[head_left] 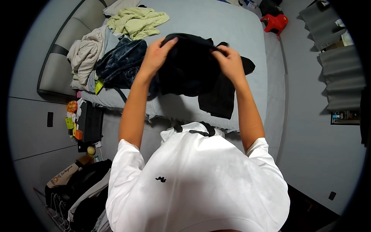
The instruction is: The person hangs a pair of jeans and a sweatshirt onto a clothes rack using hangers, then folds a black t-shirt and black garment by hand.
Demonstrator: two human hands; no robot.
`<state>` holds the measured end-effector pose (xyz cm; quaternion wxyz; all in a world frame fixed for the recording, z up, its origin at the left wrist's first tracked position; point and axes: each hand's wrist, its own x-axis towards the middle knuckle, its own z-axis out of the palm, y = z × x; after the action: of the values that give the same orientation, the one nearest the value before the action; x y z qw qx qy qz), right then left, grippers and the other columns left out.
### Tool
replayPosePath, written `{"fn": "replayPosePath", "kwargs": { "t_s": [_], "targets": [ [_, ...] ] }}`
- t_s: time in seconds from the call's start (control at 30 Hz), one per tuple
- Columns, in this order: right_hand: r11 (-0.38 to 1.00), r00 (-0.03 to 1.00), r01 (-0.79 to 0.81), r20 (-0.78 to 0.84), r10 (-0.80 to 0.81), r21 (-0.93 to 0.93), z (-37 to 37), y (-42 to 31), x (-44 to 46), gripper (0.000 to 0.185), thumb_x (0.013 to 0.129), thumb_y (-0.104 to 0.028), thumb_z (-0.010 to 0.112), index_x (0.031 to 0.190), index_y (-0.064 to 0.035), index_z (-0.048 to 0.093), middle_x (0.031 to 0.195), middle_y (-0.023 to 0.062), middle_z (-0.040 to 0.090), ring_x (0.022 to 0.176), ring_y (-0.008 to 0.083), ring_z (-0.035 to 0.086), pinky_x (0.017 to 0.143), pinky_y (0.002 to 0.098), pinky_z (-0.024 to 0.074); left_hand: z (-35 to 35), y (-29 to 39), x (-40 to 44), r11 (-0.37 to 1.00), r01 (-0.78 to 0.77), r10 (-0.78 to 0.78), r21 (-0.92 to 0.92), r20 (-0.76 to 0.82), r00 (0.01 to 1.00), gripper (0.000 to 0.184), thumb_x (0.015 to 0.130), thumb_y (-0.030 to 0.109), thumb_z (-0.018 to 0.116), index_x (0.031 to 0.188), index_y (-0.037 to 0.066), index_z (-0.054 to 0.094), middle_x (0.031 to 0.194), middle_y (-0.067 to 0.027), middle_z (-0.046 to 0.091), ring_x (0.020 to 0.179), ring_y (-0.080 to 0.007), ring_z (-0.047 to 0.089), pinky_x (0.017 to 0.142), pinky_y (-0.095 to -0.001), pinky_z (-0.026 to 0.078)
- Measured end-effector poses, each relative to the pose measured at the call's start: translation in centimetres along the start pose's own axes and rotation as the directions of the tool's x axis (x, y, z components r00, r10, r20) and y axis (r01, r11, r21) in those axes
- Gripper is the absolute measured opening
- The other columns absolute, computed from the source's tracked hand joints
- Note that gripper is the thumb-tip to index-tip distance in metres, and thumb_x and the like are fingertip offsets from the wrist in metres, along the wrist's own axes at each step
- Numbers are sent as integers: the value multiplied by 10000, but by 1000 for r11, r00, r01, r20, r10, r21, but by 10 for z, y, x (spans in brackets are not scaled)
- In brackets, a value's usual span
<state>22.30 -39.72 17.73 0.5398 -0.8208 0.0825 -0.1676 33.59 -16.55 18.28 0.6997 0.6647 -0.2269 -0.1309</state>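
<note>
Between my two hands hangs a black garment [189, 69], raised over the near side of the bed; its exact kind cannot be made out. My left hand [157, 54] pinches its upper left edge, thumb on top. On the other side, my right hand [228, 62] grips the upper right edge, the fingers partly hidden by cloth. Below and to the right, another piece of black clothing [218, 98] lies on the bed [216, 17], partly covered by the held one. A dark blue plush cloth [121, 58] is heaped beside my left hand.
A light green cloth [137, 21] and a beige blanket [87, 58] are piled near the headboard [58, 71]. A red stool [275, 24] stands past the bed's far right corner. At lower left are a black nightstand [92, 123] and a heap of clothes with hangers [58, 207].
</note>
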Motion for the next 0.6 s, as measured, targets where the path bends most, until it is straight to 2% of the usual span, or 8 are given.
{"fn": "replayPosePath", "kwargs": {
  "t_s": [0.03,0.13,0.23,0.33,0.37,0.47,0.53,0.6],
  "targets": [
    [971,996,-74,72,59,226,-7,8,8,181,895,-191,657,903,-21,718,628,-65,527,556,27,420,502,217,309,-11,-4,2,1000,-1,1,-11,27,1000,230,965,217,626,992,-1,694,823,29,651,747,-55,556,693,-210,452],
    [903,954,-278,206,219,327,-22,-3,11,200,914,-209,635,856,-31,706,685,-86,540,562,10,393,493,208,258,-30,-10,1,973,-42,19,227,99,995,251,948,259,642,943,7,653,829,-9,630,773,-72,535,714,-238,448],
    [914,954,-278,194,227,297,-29,-4,14,224,920,-216,607,845,-25,699,699,-79,549,591,20,420,525,209,295,-33,15,-14,856,-24,-68,516,160,985,323,922,320,669,840,25,565,778,-10,558,749,-87,482,684,-268,421],
    [960,995,-87,73,70,265,-30,11,23,241,911,-202,575,854,-2,699,695,-65,558,614,44,452,567,227,345,-47,16,-18,838,-103,-25,536,227,974,397,898,362,690,792,36,490,731,-9,498,717,-111,434,650,-296,394],
    [993,998,-42,56,36,106,-31,16,25,232,897,-174,548,857,18,671,747,-40,578,691,70,493,662,245,402,-51,16,-19,811,-123,-18,571,235,972,373,905,330,682,798,38,477,733,-3,467,713,-106,414,640,-288,378],
    [971,965,-143,244,94,191,-33,1,7,236,887,-166,550,955,24,672,841,-12,620,820,78,546,792,236,435,-64,19,-19,717,-177,-1,674,256,967,310,927,233,656,816,43,437,740,16,374,699,-92,354,611,-262,331],
    [951,809,-293,556,192,97,-52,-24,-2,354,863,-166,613,1164,14,664,983,14,672,956,93,593,921,236,437,-80,28,-17,811,-182,52,556,241,969,246,961,178,611,831,24,471,754,16,418,727,-87,383,652,-259,352],
    [949,693,-224,721,-6,223,-54,-16,-7,326,813,-129,682,1107,12,681,964,4,667,897,86,587,862,237,455,-89,35,-21,937,-197,132,287,231,964,249,992,187,586,825,33,484,792,19,441,775,-80,406,701,-242,352]
  ]
}}
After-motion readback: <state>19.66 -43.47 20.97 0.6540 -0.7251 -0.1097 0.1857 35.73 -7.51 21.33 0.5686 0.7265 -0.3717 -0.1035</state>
